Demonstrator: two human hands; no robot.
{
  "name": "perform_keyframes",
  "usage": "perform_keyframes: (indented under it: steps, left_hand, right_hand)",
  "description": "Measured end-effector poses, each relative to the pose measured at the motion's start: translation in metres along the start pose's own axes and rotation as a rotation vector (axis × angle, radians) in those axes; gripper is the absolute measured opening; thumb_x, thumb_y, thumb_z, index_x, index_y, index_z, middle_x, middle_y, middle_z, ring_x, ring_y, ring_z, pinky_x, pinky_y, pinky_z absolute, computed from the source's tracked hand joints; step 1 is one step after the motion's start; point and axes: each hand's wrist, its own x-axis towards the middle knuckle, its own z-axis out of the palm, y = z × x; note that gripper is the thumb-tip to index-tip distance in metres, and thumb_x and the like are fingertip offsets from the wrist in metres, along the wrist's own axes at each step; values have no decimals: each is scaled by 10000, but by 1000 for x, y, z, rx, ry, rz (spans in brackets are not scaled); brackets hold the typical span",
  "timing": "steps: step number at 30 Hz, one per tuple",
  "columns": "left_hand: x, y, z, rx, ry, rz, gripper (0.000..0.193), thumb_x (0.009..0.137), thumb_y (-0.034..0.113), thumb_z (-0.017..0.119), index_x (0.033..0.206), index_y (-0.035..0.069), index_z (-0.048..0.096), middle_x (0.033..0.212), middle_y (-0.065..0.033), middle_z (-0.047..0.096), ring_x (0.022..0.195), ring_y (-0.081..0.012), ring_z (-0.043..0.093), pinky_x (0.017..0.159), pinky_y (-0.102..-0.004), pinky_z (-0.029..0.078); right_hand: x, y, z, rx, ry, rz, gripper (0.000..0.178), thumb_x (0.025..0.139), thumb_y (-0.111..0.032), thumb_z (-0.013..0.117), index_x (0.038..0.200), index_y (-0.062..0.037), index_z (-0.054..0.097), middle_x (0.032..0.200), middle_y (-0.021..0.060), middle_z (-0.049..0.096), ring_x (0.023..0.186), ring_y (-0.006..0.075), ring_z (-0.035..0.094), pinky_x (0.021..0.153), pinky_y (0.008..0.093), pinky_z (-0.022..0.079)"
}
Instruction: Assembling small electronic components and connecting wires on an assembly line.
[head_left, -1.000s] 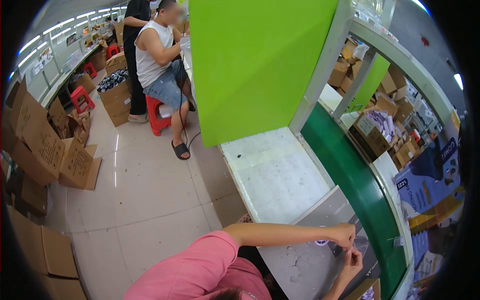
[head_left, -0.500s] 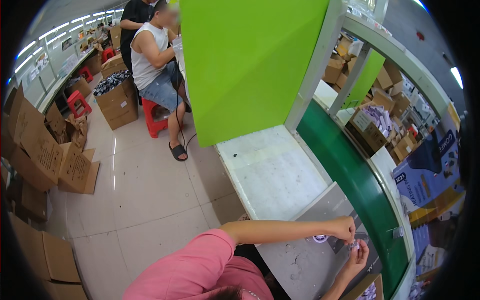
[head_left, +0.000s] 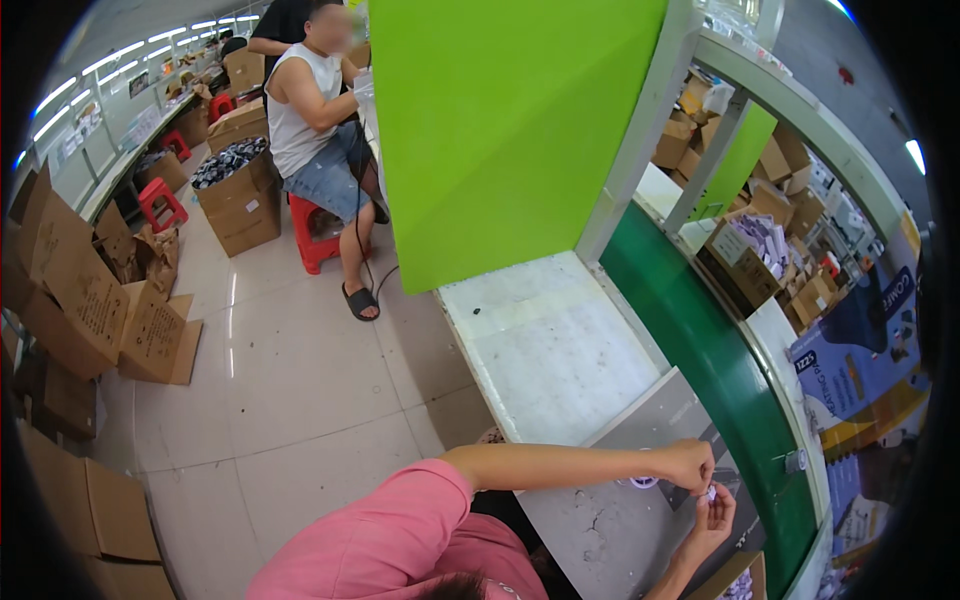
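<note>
My left hand [head_left: 686,465] reaches across the grey board [head_left: 590,525] with its fingers pinched together. Just below it my right hand [head_left: 714,517] is closed, fingertips up, on a small pale purple-white piece [head_left: 711,494]. The two hands meet at this piece, which is too small to identify. What the left fingertips pinch is hidden. Partly under my left wrist, a round white and purple ring-shaped item [head_left: 643,483] lies on the board. At the board's lower right edge stands an open carton [head_left: 752,578] holding pale purple pieces.
A green conveyor belt [head_left: 695,325] runs along the right of the white tabletop [head_left: 550,345]. An upright green panel [head_left: 510,130] stands at the far end. Beyond it a person [head_left: 305,110] sits on a red stool [head_left: 312,235]. Cardboard boxes [head_left: 150,330] line the left floor.
The view has shifted slightly. My hands stay together at the small piece, with only slight finger movement. My left hand now sits a little closer over the right fingertips.
</note>
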Motion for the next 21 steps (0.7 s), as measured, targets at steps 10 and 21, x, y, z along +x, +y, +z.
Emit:
perform_keyframes:
  steps: [10, 21]
  left_hand:
    - [2, 1, -4, -64, -57, -31, 52, 618, 86, 714, 651, 45, 707, 643, -52, 686, 600, -154, 638, 550, -307, 484]
    - [3, 0, -3, -52, -30, -121, 119, 788, 122, 632, 724, 35, 681, 661, -59, 684, 608, -174, 649, 568, -329, 496]
  right_hand:
    - [1, 2, -3, -54, -28, -7, 394, 859, -53, 671, 1215, 19, 518, 1130, 104, 595, 1053, 180, 575, 956, 281, 434]
    - [2, 19, -16, -8, 39, -8, 322, 889, -93, 678, 1176, -22, 550, 1035, 40, 608, 928, 103, 571, 839, 226, 438]
